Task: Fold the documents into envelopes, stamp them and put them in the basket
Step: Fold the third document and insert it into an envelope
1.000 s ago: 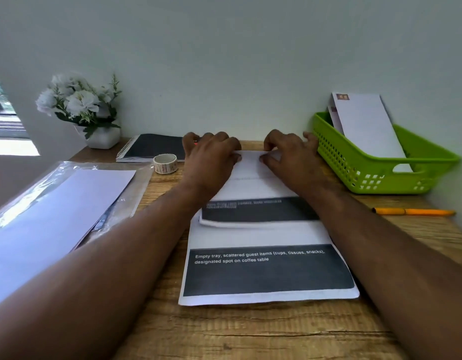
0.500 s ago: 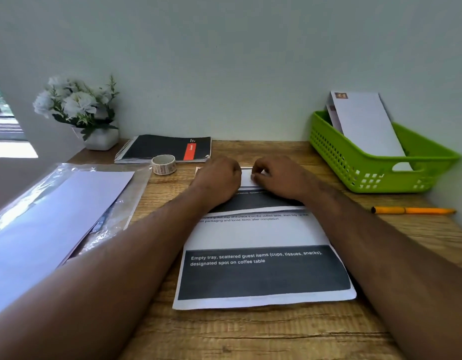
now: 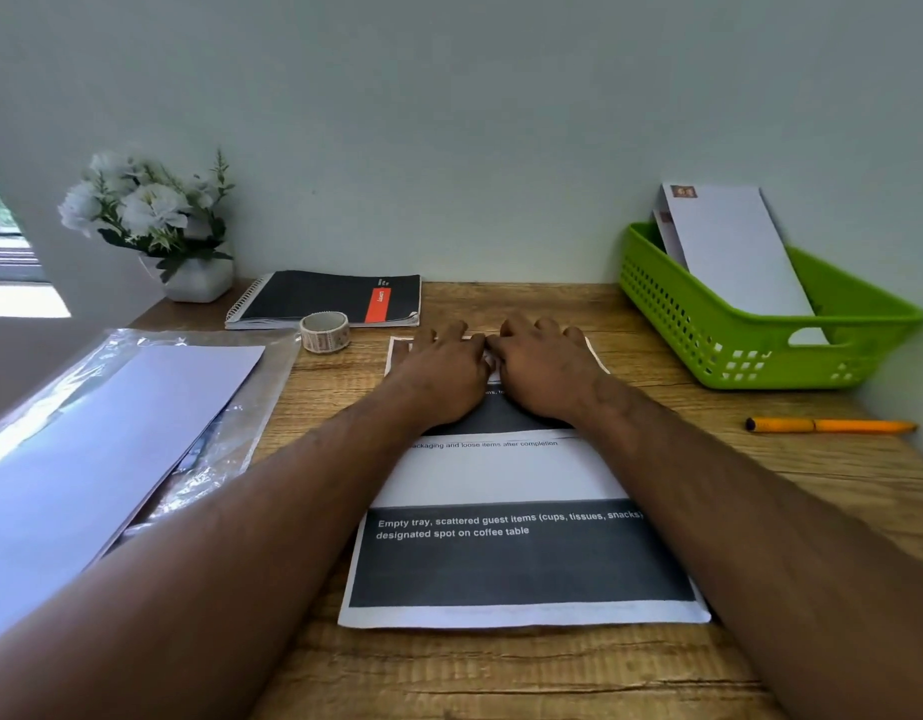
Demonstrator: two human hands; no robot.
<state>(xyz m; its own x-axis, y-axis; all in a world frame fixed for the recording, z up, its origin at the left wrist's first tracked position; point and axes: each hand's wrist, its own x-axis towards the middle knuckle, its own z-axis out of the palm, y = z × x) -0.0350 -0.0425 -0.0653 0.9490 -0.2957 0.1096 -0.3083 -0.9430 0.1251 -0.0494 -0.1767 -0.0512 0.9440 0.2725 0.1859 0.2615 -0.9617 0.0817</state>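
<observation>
A printed document [image 3: 501, 475] with dark bands lies flat on the wooden desk [image 3: 501, 672] in front of me. My left hand [image 3: 441, 371] and my right hand [image 3: 545, 368] rest palm-down side by side on its far end, fingers reaching the far edge and pressing the sheet; neither grips it. A green basket [image 3: 864, 324] stands at the right against the wall, with stamped white envelopes [image 3: 729, 252] leaning in it. A roll of stamps [image 3: 324, 331] sits just left of my left hand.
A clear plastic sleeve holding white sheets [image 3: 111, 423] covers the left of the desk. A black spiral notebook [image 3: 319, 298] and a white flower pot [image 3: 153, 220] stand at the back left. An orange pen [image 3: 833, 425] lies at the right, before the basket.
A second ago the document's far end was folded toward me under both hands. That flap has gone back down flat, and my hands now press on the unfolded far end.
</observation>
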